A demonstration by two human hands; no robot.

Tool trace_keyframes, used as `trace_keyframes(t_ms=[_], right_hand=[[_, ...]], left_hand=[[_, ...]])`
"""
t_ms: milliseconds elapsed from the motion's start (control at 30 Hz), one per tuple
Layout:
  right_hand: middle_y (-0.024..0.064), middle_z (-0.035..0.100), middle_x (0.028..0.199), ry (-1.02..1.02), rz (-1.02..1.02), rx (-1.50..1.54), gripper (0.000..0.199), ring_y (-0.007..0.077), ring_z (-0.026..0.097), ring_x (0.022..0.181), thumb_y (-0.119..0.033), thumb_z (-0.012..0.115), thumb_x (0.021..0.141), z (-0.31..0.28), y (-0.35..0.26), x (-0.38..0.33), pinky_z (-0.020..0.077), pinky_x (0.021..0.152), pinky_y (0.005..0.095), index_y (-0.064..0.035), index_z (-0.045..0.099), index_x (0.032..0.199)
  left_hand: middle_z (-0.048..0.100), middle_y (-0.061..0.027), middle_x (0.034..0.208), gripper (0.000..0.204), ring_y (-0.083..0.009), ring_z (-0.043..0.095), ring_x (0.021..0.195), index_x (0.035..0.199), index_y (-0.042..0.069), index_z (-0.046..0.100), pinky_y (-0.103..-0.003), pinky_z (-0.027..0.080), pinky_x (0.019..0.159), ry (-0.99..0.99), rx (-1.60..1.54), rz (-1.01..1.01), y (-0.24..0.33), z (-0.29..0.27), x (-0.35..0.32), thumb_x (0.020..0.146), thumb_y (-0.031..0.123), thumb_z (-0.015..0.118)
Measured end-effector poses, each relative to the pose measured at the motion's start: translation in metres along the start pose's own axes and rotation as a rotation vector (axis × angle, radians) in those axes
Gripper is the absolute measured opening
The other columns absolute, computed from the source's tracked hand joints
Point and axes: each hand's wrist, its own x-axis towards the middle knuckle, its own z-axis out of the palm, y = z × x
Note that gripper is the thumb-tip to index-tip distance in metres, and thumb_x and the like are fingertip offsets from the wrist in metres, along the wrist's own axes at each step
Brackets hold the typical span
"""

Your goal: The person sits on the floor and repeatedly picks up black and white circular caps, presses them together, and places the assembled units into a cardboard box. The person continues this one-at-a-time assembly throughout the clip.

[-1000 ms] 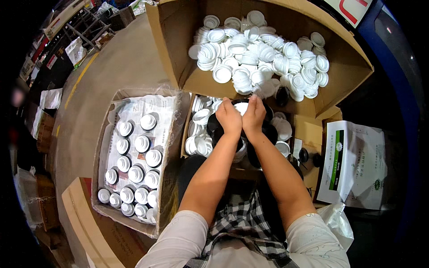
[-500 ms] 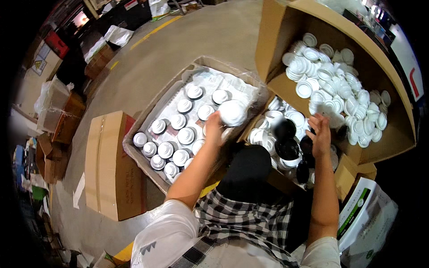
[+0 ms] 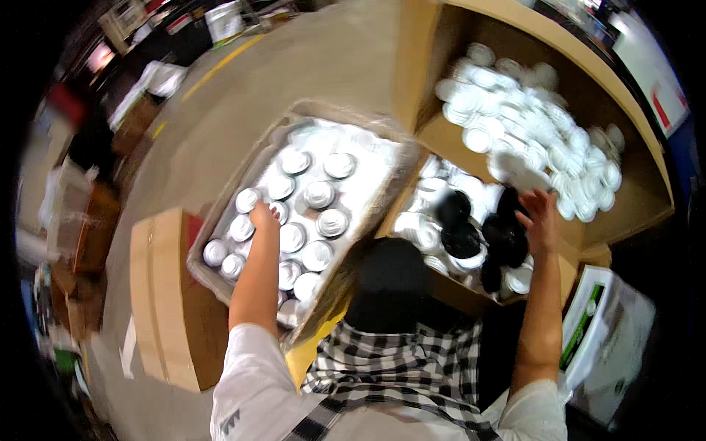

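My left hand [image 3: 263, 216] rests on a capped jar [image 3: 278, 212] in the lined tray [image 3: 220, 213], its grip hidden. My right hand [image 3: 539, 213], fingers spread and empty, hovers over the box [image 3: 412, 202] of uncapped jars. The tray's far rows are unfilled; roughly half done, I judge.
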Motion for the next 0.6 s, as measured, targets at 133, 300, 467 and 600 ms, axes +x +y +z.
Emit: trace_keyframes(t_ms=[133,300,467,600], right_hand=[[0.0085,0.057,0.109,0.132,0.017,0.095,0.065,0.0218,0.054,0.105,-0.059,0.041,0.09,-0.026,-0.007,0.011,0.0447,0.085,0.04,-0.005,0.047,0.125],[0.0096,0.059,0.105,0.266,-0.036,0.035,0.057,0.0207,0.056,0.096,-0.054,0.044,0.091,-0.046,-0.011,0.025,0.0486,0.076,0.0372,-0.004,0.052,0.117],[0.0081,0.06,0.1,0.43,-0.096,0.024,0.055,0.0207,0.057,0.093,-0.053,0.045,0.09,-0.095,-0.012,0.04,0.0463,0.077,0.0393,-0.0037,0.053,0.114],[0.0046,0.061,0.089,0.608,-0.121,0.069,0.041,0.0172,0.057,0.081,-0.044,0.047,0.092,-0.153,0.004,0.062,0.0467,0.066,0.0367,-0.0069,0.056,0.107]], left_hand=[[0.063,-0.0078,0.094,0.026,-0.0165,0.058,0.076,0.105,0.004,0.056,-0.028,0.045,0.064,-0.703,0.348,0.441,-0.033,0.104,-0.136,0.089,0.023,0.052],[0.065,-0.0153,0.098,0.04,-0.0239,0.061,0.092,0.104,-0.001,0.061,-0.033,0.047,0.082,-1.595,0.937,0.764,-0.087,0.189,-0.29,0.082,0.032,0.066],[0.062,-0.0203,0.105,0.052,-0.0347,0.059,0.097,0.108,0.009,0.062,-0.039,0.048,0.082,-1.557,1.538,1.068,-0.12,0.217,-0.355,0.067,0.038,0.076],[0.061,-0.0169,0.108,0.044,-0.0291,0.058,0.106,0.11,0.006,0.06,-0.037,0.049,0.085,-1.218,1.927,1.125,-0.14,0.213,-0.362,0.07,0.022,0.071]])
